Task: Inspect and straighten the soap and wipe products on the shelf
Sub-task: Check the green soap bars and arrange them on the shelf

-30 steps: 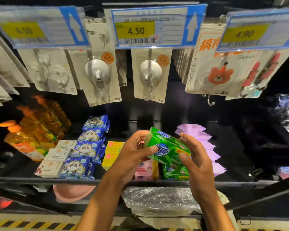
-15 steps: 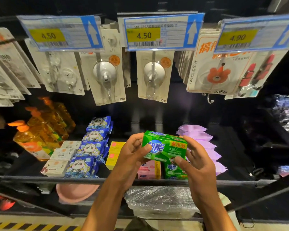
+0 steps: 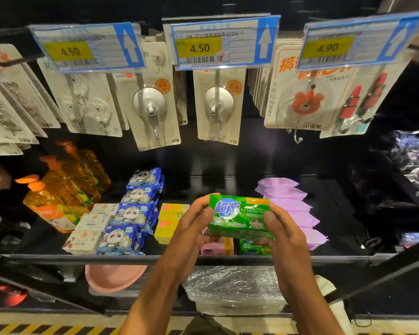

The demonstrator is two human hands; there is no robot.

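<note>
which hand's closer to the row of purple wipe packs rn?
Right. The right hand grips the right end of the green soap pack, just beside the purple wipe packs. The left hand grips its left end, on the far side from them.

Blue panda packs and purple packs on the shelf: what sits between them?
Head view: yellow boxes, a pink box and a green pack, with the green soap held before them by left hand and right hand.
</note>
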